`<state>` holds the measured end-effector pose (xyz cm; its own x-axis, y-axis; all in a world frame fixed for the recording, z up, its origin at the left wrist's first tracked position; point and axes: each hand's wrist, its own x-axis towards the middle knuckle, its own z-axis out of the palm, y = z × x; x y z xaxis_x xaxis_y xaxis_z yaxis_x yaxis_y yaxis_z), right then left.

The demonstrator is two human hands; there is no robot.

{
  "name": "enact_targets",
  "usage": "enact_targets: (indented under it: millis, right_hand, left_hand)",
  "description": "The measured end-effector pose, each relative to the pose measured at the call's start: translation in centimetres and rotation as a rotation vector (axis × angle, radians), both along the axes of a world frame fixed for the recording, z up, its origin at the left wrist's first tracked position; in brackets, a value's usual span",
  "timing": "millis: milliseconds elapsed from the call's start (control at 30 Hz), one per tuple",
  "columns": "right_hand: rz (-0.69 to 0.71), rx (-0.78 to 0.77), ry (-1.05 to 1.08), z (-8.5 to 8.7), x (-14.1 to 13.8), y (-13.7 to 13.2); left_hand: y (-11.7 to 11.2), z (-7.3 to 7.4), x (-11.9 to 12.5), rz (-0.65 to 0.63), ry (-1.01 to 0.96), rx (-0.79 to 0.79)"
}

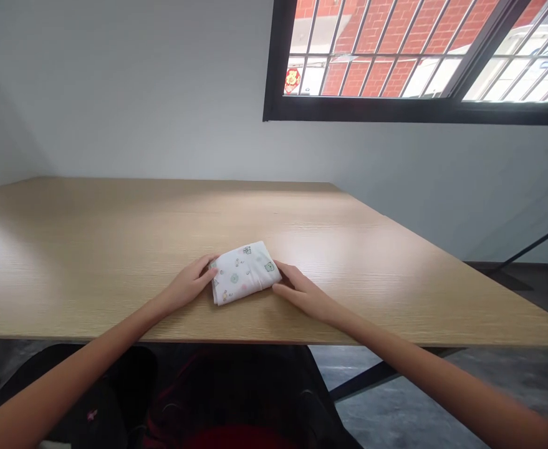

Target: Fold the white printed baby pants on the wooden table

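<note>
On the pale wooden table (86,249), the left hand (187,285) lies loosely open, fingers together and slightly curved, their tips against the left end of the folded cloth (244,273). The cloth is white with small printed motifs and lies flat on the table, near the front edge, between the hands. The right hand (303,293) is also loosely open, its fingertips touching the cloth's right corner. Neither hand visibly pinches the cloth. Above, a barred window (395,56) is set in the wall.
</note>
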<state>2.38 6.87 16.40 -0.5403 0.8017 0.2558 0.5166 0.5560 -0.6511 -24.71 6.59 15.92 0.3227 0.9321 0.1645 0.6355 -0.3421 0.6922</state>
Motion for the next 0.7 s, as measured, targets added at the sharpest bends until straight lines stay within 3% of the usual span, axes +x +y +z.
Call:
enact_targets:
  millis: [100,267,400,467,567,700]
  right_hand:
    - [-0.017,-0.015,0.050,-0.2,-0.9,-0.6]
    - [-0.114,-0.030,-0.016,-1.4,-2.3,0.8]
    - [-0.067,0.042,-0.083,-1.6,-2.6,1.0]
    - [-0.051,0.091,-0.109,-1.4,-2.6,0.7]
    - [-0.020,0.145,-0.198,-1.1,-2.6,0.0]
    - [0.053,0.154,-0.363,-0.7,-2.9,-0.9]
  left_hand:
    - [-2.3,-0.1,0.2,0.054,-0.034,-0.030]
    - [-8.1,-0.8,1.8,0.073,-0.041,-0.038]
    - [-10.9,-1.1,3.1,0.038,0.019,-0.024]
    - [-10.4,-1.1,3.3,0.072,0.027,0.010]
    - [-7.4,-0.9,3.3,0.126,0.040,0.082]
    - [-3.9,-0.5,3.9,0.023,0.015,0.071]
